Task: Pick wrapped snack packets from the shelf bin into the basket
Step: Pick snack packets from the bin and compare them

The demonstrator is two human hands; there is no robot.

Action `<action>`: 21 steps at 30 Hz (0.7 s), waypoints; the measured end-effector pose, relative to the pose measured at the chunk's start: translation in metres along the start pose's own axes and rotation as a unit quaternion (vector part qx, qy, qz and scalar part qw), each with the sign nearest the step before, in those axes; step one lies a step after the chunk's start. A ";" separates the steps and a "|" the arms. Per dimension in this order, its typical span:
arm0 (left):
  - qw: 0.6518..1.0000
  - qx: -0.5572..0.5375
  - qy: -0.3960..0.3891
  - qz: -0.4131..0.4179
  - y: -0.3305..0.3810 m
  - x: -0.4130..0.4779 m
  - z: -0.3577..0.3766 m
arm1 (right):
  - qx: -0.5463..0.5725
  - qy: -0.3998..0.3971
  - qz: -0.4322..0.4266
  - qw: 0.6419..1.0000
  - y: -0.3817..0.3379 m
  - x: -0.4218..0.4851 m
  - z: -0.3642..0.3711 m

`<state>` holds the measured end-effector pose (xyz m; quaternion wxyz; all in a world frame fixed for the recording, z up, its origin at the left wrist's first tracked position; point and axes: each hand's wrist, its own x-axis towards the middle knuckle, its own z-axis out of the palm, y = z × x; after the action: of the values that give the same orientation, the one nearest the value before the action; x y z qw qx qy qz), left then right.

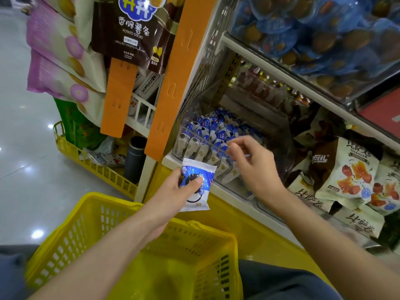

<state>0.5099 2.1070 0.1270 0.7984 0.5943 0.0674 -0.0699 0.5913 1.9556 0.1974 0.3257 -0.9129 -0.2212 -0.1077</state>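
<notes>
Ahead of our right fingers (240, 141), the clear bin (190, 132) is open on top; the orange post (173, 79) blocks left of them, the shelf rail (281, 74) above.

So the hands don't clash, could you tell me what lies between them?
Head view: the packet gripped by the left hand, then bin packets short of the right hand.

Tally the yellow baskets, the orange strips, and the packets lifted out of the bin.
Yellow baskets: 2, near basket, far basket
Orange strips: 2, short strip, long strip
Lifted packets: 1, packet in left hand
Total: 5
</notes>
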 end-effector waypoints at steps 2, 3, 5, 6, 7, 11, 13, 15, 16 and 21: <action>1.000 0.026 0.005 0.013 -0.003 0.000 0.000 | 0.030 -0.056 0.007 0.998 -0.007 -0.021 0.011; 0.999 0.039 0.006 0.016 -0.004 0.000 -0.001 | 0.051 -0.084 0.023 0.995 -0.008 -0.028 0.018; 0.998 0.053 0.008 0.016 -0.007 -0.001 -0.002 | 0.119 -0.122 0.073 0.983 -0.007 -0.038 0.029; 0.998 0.053 0.009 0.015 -0.008 -0.001 -0.001 | 0.156 -0.126 0.094 0.975 -0.005 -0.040 0.034; 0.999 0.049 0.014 0.013 -0.009 -0.001 -0.001 | 0.190 -0.125 0.110 0.967 -0.004 -0.042 0.038; 0.998 0.008 0.061 0.009 -0.016 0.001 -0.001 | 0.286 -0.127 0.151 0.938 0.002 -0.051 0.052; 0.995 0.020 0.094 0.009 -0.020 0.002 -0.002 | 0.299 -0.131 0.153 0.933 0.006 -0.056 0.057; 0.992 0.032 0.118 0.008 -0.023 0.004 -0.002 | 0.250 -0.121 0.121 0.953 0.008 -0.060 0.059; 0.991 0.038 0.125 0.005 -0.025 0.005 -0.002 | 0.185 -0.108 0.080 0.974 0.009 -0.061 0.059; 0.991 0.044 0.126 -0.020 -0.027 0.006 -0.001 | -0.064 -0.083 -0.118 0.987 0.012 -0.064 0.058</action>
<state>0.5105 2.1006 0.1001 0.7548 0.6318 0.1761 -0.0131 0.5437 1.9632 0.1251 0.2323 -0.9052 -0.3461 -0.0829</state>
